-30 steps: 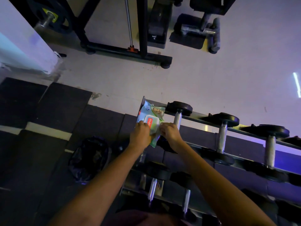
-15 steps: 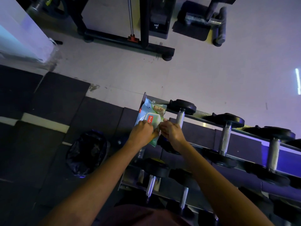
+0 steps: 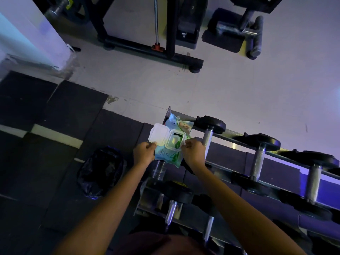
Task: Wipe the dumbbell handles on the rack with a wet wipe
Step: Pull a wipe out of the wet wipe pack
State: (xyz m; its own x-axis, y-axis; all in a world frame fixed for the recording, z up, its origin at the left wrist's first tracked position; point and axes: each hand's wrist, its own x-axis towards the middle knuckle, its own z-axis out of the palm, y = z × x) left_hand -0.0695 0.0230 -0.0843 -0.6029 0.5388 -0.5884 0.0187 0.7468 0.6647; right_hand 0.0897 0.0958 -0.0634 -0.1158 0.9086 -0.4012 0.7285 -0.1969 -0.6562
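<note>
Teal-green soft plastic, the pack of wet wipes (image 3: pixel 170 157) lies at the left end of the grey metal dumbbell rack (image 3: pixel 230 134), its clear hinged lid (image 3: pixel 158 134) flipped wide. Both grips are clenched on it: the left hand (image 3: pixel 144 152) pinches its left edge, the right hand (image 3: pixel 193 151) its right. I'd pin it flat with the left and draw one wipe straight up through the slot with the right, then turn to the nearest knurled steel handle (image 3: pixel 207 138), just beside the pack.
</note>
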